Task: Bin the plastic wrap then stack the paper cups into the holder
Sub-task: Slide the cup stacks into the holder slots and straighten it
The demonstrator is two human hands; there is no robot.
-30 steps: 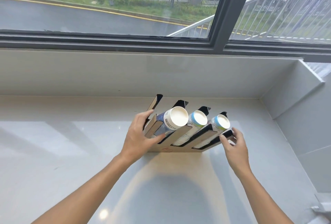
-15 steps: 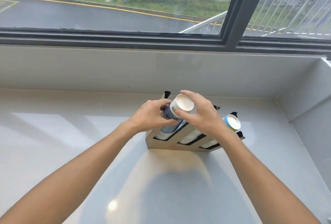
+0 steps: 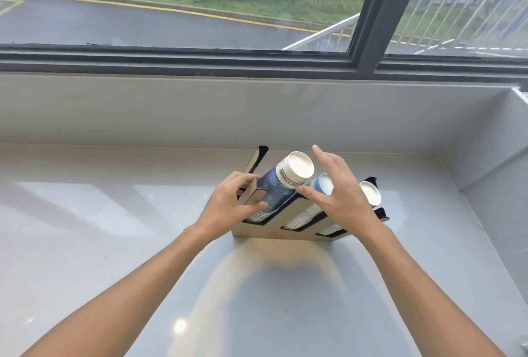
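A slanted cup holder (image 3: 258, 234) of pale board with black slot edges stands on the counter. Three stacks of paper cups lie in its slots: a dark blue stack (image 3: 281, 188) with a white end on the left, a light blue stack (image 3: 322, 185) in the middle, a white-ended stack (image 3: 370, 192) on the right. My left hand (image 3: 228, 205) grips the left side of the holder, thumb against the dark blue stack. My right hand (image 3: 340, 193) hovers with fingers spread over the middle stack, thumb tip near the dark blue stack. The leftmost slot looks vacant. No plastic wrap is visible.
The glossy grey counter (image 3: 114, 242) runs to a low back wall under a wide window. A side wall (image 3: 491, 199) closes the right end. A small pale object (image 3: 525, 353) shows at the bottom right corner.
My right hand came from the holder's right end onto the dark blue stack's end, then let go and spread open. The left hand stayed on the holder's left side.
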